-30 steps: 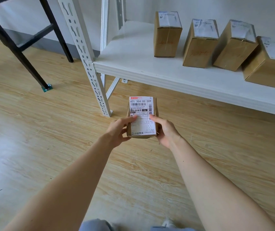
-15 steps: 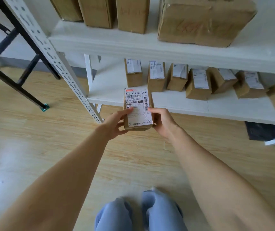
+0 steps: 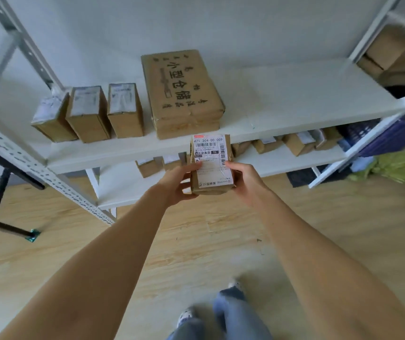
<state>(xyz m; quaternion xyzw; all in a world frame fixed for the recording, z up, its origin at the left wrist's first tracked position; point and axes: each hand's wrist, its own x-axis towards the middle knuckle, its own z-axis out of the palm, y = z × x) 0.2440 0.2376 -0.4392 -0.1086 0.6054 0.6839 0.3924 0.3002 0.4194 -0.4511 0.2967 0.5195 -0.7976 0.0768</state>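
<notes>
Matt brown cardboard parcel (image 3: 210, 168) with smooth white paper label (image 3: 212, 161); white-painted shelf (image 3: 294, 99); wood-grain floor (image 3: 208, 253).

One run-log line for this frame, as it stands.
object: labelled parcel, label up | left hand: grips left side | right hand: grips right side | position: held before white shelf | placed: no
</notes>
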